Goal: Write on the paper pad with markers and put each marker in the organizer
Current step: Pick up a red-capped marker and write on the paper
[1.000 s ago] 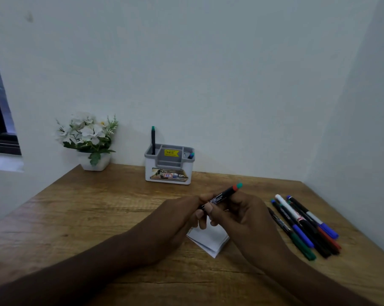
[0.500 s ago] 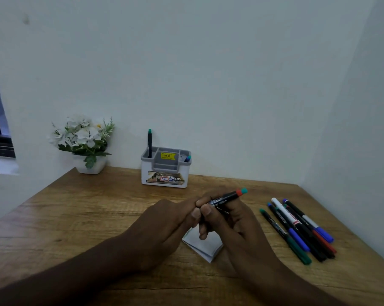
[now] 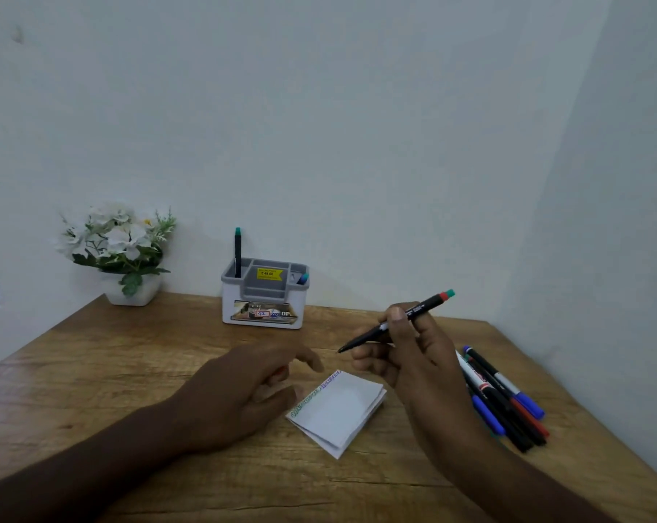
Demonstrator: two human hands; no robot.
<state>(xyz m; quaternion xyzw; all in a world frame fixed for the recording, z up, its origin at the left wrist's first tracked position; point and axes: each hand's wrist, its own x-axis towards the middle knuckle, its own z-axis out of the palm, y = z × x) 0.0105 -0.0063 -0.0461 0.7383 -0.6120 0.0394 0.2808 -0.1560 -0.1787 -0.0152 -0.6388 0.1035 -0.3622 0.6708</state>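
Black marker (image 3: 394,322) gripped, right hand (image 3: 413,356)

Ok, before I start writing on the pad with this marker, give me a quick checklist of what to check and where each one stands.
1. Marker gripped by the right hand: ok.
2. Cap off, tip exposed and pointing towards the pad: ok.
3. Tip on the paper pad: not ok, it hovers above.
4. Blank space on the pad: ok, scribbles only along its left edge.
5. Left hand steadying the pad: not ok, it is beside the pad, not on it.
6. Where the cap is: cannot tell.
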